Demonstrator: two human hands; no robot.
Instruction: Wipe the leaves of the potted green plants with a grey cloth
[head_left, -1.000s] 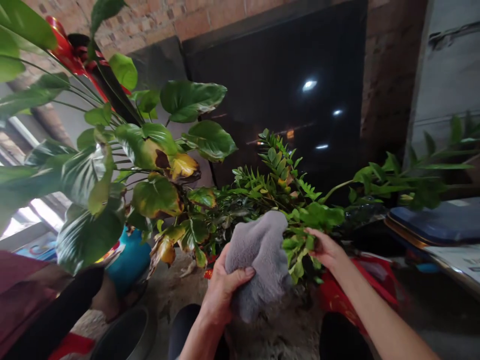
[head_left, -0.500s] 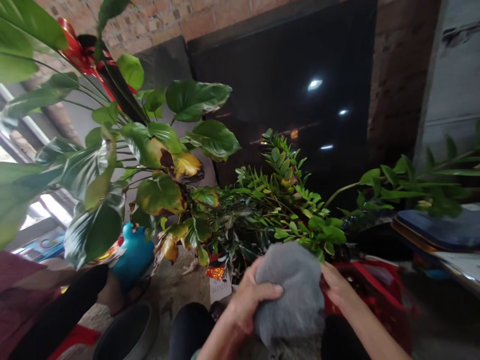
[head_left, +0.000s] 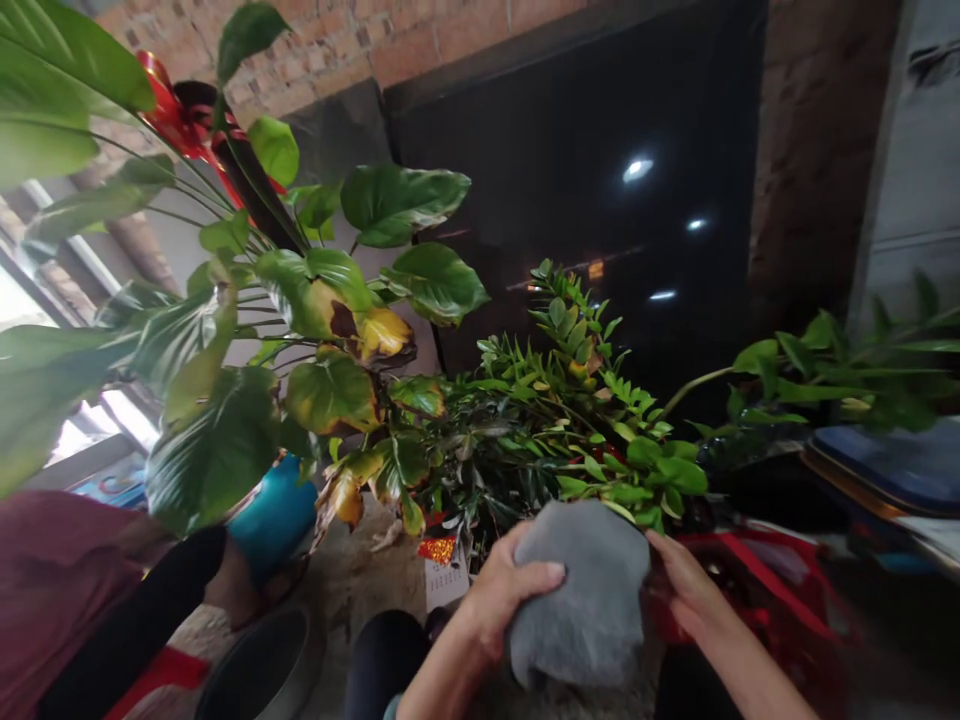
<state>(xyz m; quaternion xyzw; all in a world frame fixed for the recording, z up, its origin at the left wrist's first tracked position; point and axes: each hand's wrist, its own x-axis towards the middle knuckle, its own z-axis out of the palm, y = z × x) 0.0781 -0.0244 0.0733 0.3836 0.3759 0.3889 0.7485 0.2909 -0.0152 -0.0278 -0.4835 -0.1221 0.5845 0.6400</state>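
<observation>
A grey, soft, fuzzy fabric piece (head_left: 581, 595) is held up low in the middle of the view, above my lap. My left hand (head_left: 502, 590) grips its left side, thumb lying across the front and the other fingers behind. My right hand (head_left: 686, 585) is closed at the upper right edge of the fabric piece, its fingertips partly hidden by the edge. What lies behind the fabric cannot be seen.
Leafy potted plants (head_left: 525, 400) stand just ahead. To the right is a red plastic bag (head_left: 780, 580), with a blue-topped stack (head_left: 892, 460) beyond. A dark basin (head_left: 259, 665) sits at lower left, near another person's leg (head_left: 142, 620) and a teal object (head_left: 277, 515).
The view has shifted slightly, so the surroundings sit a little further right. The grey fabric piece has tilted and its face looks smoother. My right hand's fingers stay at its edge.
</observation>
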